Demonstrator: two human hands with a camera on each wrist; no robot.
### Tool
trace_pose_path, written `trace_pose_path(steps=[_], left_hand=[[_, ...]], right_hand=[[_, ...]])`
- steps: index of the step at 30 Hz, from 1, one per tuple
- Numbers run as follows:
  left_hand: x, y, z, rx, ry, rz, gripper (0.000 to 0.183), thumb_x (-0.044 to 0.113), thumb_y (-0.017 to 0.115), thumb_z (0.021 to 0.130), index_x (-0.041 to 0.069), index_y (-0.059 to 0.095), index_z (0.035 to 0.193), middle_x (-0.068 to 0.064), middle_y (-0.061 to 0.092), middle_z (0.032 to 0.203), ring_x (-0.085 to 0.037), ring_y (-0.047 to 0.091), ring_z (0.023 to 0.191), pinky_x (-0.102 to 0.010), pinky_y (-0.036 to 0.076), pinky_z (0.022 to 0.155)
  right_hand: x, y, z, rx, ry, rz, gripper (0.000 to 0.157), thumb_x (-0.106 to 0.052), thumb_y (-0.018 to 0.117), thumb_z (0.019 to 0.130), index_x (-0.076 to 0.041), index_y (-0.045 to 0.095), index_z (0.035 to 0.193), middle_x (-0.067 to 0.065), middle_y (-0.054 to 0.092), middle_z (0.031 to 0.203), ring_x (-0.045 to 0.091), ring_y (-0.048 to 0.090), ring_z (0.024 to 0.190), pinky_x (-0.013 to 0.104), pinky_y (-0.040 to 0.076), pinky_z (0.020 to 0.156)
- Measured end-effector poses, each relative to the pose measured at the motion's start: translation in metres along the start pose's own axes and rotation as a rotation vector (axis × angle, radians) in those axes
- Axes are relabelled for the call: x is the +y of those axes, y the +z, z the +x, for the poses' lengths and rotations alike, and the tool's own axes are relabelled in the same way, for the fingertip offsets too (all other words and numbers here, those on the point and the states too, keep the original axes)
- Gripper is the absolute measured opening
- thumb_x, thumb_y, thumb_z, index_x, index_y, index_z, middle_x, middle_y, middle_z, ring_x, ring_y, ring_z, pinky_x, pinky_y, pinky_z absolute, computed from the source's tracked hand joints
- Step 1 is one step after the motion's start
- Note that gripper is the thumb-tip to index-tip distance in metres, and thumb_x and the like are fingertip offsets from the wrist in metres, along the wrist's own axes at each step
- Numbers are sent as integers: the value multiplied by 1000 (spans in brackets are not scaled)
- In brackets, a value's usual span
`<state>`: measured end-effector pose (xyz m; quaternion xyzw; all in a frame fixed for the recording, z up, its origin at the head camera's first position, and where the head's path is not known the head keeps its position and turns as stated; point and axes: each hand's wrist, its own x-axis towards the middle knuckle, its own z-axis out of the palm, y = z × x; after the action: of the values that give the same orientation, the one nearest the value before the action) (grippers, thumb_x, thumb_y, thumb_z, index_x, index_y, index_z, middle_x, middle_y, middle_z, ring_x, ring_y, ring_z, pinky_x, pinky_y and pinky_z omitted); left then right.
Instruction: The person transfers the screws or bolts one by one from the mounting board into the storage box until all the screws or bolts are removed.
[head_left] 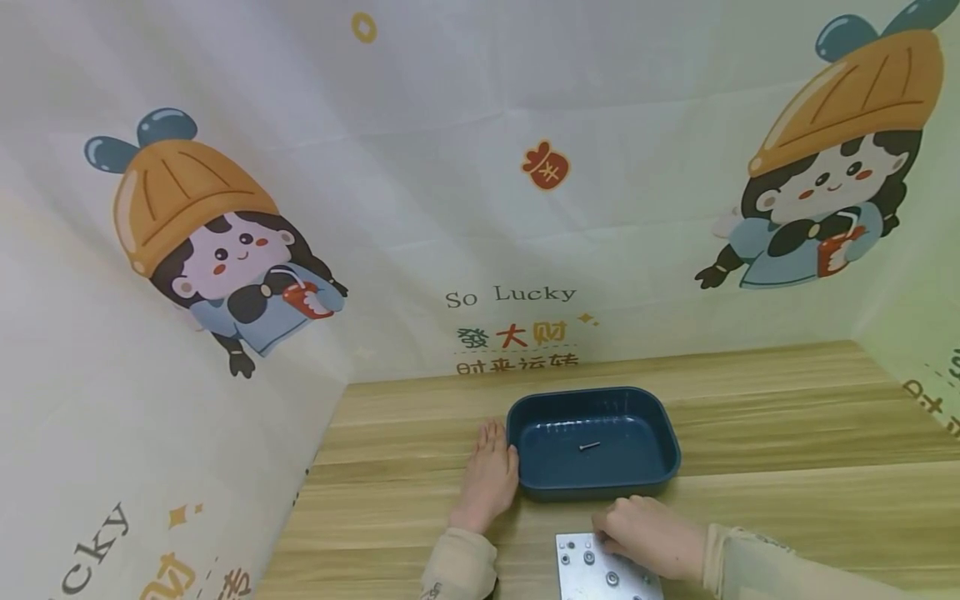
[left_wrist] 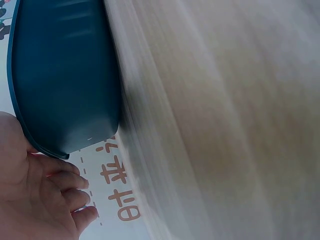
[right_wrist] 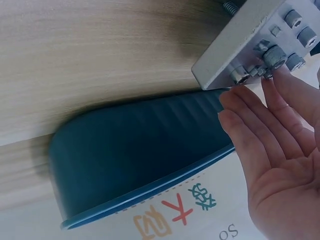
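A dark blue plastic bin [head_left: 600, 490] sits on the table, with one small screw [head_left: 590, 447] lying on its floor. My left hand [head_left: 491, 475] rests against the bin's left side, fingers fairly straight; the left wrist view shows its palm at the rim. In front of the bin is a silver metal plate [head_left: 572, 575] with several bolts and screws set in it. Over the plate's far right part, my right hand [head_left: 654, 533] pinches a small screw [right_wrist: 268, 76] between thumb and index finger at the plate's face. Its other fingers extend loosely beside the plate.
The wood-grain table [head_left: 390, 475] runs to a printed cloth backdrop [head_left: 420, 250] behind and at both sides. A threaded bolt end [right_wrist: 230, 7] sticks out of the plate's underside. The bin stands close beyond the plate.
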<state>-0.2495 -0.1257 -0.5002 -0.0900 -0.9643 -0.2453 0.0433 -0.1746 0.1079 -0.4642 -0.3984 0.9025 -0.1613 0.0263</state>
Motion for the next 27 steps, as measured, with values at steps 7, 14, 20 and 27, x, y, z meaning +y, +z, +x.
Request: trace_pose_path(steps=[7,14,20,27], left_hand=[[0,0,0,-8,-6,2,52,19,35,106,-14,34,146,-31,29,155,-45,25,147,-56,25,119],[0,0,0,-16,-8,-2,53,20,34,106,-13,33,147,-30,28,156,-44,24,147,-55,24,120],[0,0,0,-15,-5,-7,53,20,34,106,-14,32,146,-31,28,155,-45,24,147,-55,24,120],[1,-1,0,-4,2,-7,52,18,36,105,-15,33,146,-32,29,155,-46,25,146,-56,26,119]], right_hand=[[-2,3,5,-64,32,-71,15,-13,66,90,-12,62,76,-6,58,62,1,42,51,21,41,45],[-5,2,7,-82,6,-169,11,-13,65,91,-9,62,81,-3,58,62,3,49,49,20,45,44],[-7,-4,5,-19,-40,-244,12,-10,68,87,-11,59,80,-3,58,63,4,51,51,22,43,43],[-5,-22,10,109,-92,-173,14,-9,66,91,-12,57,81,-6,60,66,-2,50,53,14,41,45]])
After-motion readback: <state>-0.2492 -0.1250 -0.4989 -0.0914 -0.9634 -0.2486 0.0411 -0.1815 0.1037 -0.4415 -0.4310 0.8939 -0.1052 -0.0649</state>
